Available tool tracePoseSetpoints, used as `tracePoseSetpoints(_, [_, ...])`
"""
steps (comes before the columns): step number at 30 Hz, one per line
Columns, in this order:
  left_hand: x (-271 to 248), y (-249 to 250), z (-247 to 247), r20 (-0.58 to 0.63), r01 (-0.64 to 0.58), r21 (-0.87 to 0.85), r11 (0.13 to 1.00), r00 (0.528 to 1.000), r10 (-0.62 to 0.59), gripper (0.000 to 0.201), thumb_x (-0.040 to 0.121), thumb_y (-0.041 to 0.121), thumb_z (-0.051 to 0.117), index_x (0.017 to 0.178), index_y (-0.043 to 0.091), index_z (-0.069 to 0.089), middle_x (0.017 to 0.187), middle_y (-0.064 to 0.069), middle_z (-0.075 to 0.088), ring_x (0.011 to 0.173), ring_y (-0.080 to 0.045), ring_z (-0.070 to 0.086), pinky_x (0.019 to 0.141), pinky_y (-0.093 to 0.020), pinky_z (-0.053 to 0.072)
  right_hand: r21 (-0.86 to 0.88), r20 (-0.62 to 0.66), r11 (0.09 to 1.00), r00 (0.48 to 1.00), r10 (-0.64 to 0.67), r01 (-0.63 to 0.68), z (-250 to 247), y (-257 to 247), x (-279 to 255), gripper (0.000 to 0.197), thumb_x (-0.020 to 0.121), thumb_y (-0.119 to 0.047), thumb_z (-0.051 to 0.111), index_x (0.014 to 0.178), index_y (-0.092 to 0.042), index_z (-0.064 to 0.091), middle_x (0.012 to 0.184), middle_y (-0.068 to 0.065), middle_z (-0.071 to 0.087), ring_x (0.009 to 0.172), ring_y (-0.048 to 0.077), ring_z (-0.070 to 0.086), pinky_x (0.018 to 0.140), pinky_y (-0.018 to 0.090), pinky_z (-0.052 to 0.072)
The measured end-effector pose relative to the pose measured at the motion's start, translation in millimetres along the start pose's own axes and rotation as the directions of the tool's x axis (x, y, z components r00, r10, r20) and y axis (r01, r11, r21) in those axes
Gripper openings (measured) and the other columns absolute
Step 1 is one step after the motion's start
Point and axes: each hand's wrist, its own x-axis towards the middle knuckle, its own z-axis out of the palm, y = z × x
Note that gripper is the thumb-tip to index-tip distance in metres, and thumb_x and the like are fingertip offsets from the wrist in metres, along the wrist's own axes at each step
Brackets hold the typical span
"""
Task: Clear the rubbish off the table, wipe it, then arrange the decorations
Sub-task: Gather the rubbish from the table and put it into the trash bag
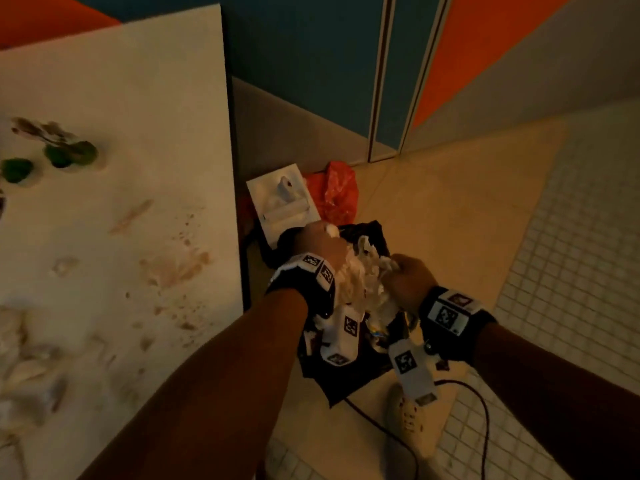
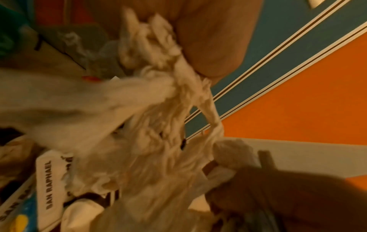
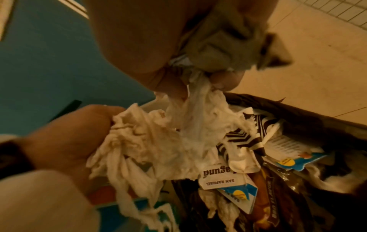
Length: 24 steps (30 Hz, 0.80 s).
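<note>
Down at centre frame, both hands hold crumpled tissue [image 1: 360, 278] over the black rubbish bag [image 1: 346, 379]: left hand [image 1: 320, 247] grip curled round one clump, right hand [image 1: 408, 282] grip pinching another. Stained counter [image 1: 138, 168] fills the left.

Crumpled white tissue wad [image 1: 360, 278] stretched above the open black rubbish bag [image 1: 346, 379]

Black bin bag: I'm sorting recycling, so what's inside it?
Inside the black bin bag: printed wrappers and crumpled tissue, which both hands hold above it. Anything deeper is covered.
</note>
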Motion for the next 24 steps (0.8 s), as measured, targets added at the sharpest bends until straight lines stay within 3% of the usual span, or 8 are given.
tracePoseSetpoints(3, [22,-13,27,0.034,0.007,0.093,0.996,0.999,-0.010,0.009,0.090,0.018,0.055,0.082,0.014,0.051,0.078,0.000,0.045,0.076,-0.019,0.043,0.071,-0.025,0.035,-0.083,0.048,0.997,0.999,0.006,-0.002,13,6,31,0.008,0.095,-0.020,0.046,0.092,-0.022,0.052,0.072,-0.001,0.048,0.062,0.017,0.044,0.058,0.028,0.036])
tracePoseSetpoints(7, [51,-30,56,0.041,0.016,0.135,0.991,0.999,-0.021,0.010,0.091,0.017,0.052,0.082,0.013,0.050,0.070,0.000,0.042,0.062,-0.020,0.044,0.065,-0.030,0.039,-0.132,0.094,0.991,0.995,0.016,-0.004,21,16,65,0.021,0.095,-0.021,0.044,0.113,-0.016,0.055,0.095,0.005,0.052,0.082,0.026,0.049,0.069,0.031,0.037])
tracePoseSetpoints(11, [70,-42,77,0.021,0.018,0.112,0.994,1.000,-0.021,0.013,0.094,0.019,0.046,0.092,0.010,0.056,0.093,-0.014,0.055,0.095,-0.033,0.059,0.072,-0.034,0.044,-0.125,0.104,0.991,0.993,0.055,-0.042,30,27,90,0.013,0.091,-0.017,0.047,0.103,-0.013,0.052,0.092,0.008,0.053,0.077,0.028,0.049,0.068,0.034,0.039])
tracePoseSetpoints(13, [76,-45,88,0.022,0.015,0.104,0.994,1.000,-0.018,0.025,0.095,0.022,0.046,0.110,0.006,0.057,0.111,-0.017,0.060,0.107,-0.035,0.058,0.079,-0.035,0.045,-0.149,0.123,0.988,0.991,0.054,-0.035,33,33,101,0.033,0.082,-0.033,0.057,0.107,-0.013,0.051,0.105,0.011,0.054,0.086,0.032,0.053,0.070,0.036,0.043])
tracePoseSetpoints(15, [78,-47,97,0.066,0.043,0.060,0.997,0.997,-0.047,0.033,0.092,0.028,0.050,0.118,0.007,0.054,0.119,-0.015,0.059,0.109,-0.032,0.058,0.082,-0.033,0.044,-0.193,0.150,0.981,0.988,0.035,-0.006,33,41,111,0.071,0.070,-0.053,0.064,0.129,-0.019,0.045,0.127,0.010,0.050,0.107,0.035,0.054,0.083,0.042,0.050])
tracePoseSetpoints(17, [78,-48,101,0.130,0.088,0.023,0.996,0.987,-0.091,0.050,0.088,0.035,0.055,0.132,0.012,0.045,0.131,-0.011,0.053,0.117,-0.031,0.053,0.092,-0.036,0.043,-0.220,0.172,0.975,0.985,-0.003,0.041,31,40,107,0.088,0.070,-0.048,0.071,0.144,-0.026,0.028,0.143,0.008,0.037,0.123,0.035,0.047,0.097,0.049,0.047])
tracePoseSetpoints(21, [64,-46,95,0.125,0.125,0.052,0.991,0.983,-0.131,0.073,0.079,0.052,0.060,0.140,0.024,0.032,0.140,-0.007,0.042,0.123,-0.034,0.047,0.099,-0.048,0.044,-0.369,0.184,0.911,0.976,-0.120,0.182,23,42,76,0.101,0.075,-0.038,0.075,0.151,-0.030,0.009,0.153,0.006,0.015,0.139,0.034,0.025,0.110,0.047,0.035])
tracePoseSetpoints(24, [46,-49,93,0.064,0.118,0.255,0.960,0.988,-0.139,0.077,0.075,0.056,0.060,0.140,0.031,0.026,0.145,-0.010,0.027,0.130,-0.037,0.034,0.100,-0.055,0.039,-0.486,0.226,0.850,0.969,-0.102,0.203,23,46,59,0.094,0.077,-0.039,0.072,0.149,-0.036,0.011,0.153,0.004,0.010,0.138,0.039,0.024,0.110,0.049,0.036])
